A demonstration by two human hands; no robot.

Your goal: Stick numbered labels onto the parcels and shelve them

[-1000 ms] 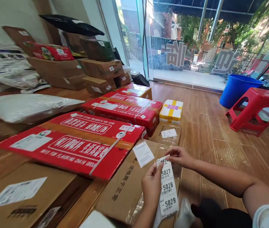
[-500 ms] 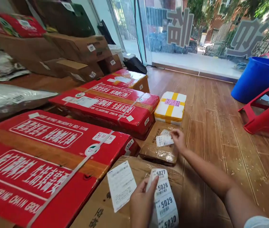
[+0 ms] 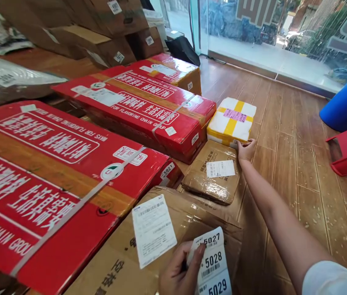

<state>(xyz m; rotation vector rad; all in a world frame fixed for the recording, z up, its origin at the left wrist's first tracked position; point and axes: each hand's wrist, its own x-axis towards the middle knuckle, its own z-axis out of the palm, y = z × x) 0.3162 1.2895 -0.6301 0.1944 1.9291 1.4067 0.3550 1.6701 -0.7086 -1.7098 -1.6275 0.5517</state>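
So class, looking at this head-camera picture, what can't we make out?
- Label strip: numbers after 5029 are cut off by the bottom edge.
- Right hand: its fingertips meet the near side of the white-and-yellow parcel; whether a sticker sits beneath is hidden.
- Print on the brown parcel's label: too small.

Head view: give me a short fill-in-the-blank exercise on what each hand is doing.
1. The left hand holds a strip of numbered ____.
2. The top number on the strip is ____.
3. The right hand touches the white parcel crossed with ____ tape.

Missing words: labels; 5027; yellow
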